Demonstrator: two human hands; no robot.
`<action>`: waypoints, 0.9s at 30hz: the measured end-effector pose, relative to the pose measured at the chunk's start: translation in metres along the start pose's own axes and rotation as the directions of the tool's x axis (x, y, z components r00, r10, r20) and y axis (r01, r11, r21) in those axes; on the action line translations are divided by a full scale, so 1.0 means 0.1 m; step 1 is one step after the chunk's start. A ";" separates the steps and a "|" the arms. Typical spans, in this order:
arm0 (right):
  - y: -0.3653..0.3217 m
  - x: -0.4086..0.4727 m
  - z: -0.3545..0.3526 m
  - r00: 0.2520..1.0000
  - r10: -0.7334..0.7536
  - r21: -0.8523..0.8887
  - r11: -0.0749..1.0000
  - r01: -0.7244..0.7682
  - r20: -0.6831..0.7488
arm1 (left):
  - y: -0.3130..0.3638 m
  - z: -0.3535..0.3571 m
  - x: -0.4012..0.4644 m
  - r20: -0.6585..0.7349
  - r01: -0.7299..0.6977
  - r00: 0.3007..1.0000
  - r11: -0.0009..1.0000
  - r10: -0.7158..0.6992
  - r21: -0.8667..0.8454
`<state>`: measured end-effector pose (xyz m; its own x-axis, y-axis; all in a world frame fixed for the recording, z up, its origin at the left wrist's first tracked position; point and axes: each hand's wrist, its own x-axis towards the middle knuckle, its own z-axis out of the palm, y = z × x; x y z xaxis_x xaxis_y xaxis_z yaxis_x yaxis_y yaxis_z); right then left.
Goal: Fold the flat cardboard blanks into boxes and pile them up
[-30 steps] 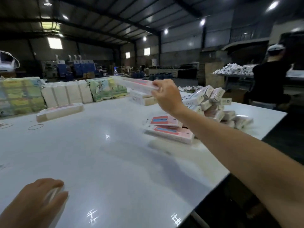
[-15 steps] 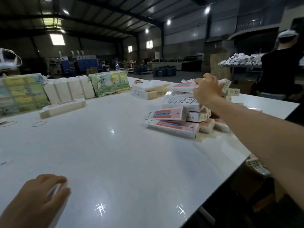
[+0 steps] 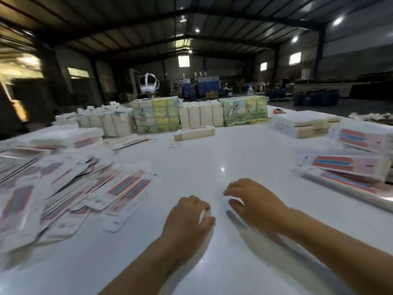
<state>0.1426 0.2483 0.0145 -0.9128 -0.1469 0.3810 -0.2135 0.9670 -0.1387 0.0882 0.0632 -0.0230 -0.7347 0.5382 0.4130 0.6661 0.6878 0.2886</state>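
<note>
Back from the folded pile (image 3: 348, 165) at my right, my right hand (image 3: 255, 206) now hovers, fingers curled and empty, beside my left hand (image 3: 189, 220), whose grip pinches a white blank (image 3: 204, 216) low over the tabletop (image 3: 212, 158). Loose pink blanks (image 3: 74, 192) sprawl left, blurred; bundled stacks (image 3: 200, 114) stand beyond.
</note>
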 end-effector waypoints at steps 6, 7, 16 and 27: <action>0.04 -0.04 0.41 0.999 0.031 0.057 0.998 -0.030 -0.017 | -0.01 0.00 -0.01 0.013 0.019 1.000 0.999 -0.020 0.047; 0.05 -0.04 0.42 0.999 0.025 0.055 0.998 -0.024 -0.019 | 0.00 0.00 0.00 0.031 0.025 0.999 0.998 -0.027 0.052; 0.00 -0.05 0.40 0.999 0.033 0.070 0.997 -0.031 -0.031 | -0.95 -0.92 0.60 0.160 0.237 0.951 0.955 -0.265 0.176; -0.04 -0.02 0.36 0.997 0.073 0.107 0.992 -0.071 -0.021 | -1.96 -1.10 0.92 0.441 0.333 0.671 0.774 -0.596 0.539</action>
<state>0.1327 0.2372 -0.0188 -0.9185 -0.0711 0.3890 -0.1846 0.9470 -0.2628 -0.0959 -0.0759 0.0539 -0.9470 0.1661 -0.2751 0.2012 0.9739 -0.1049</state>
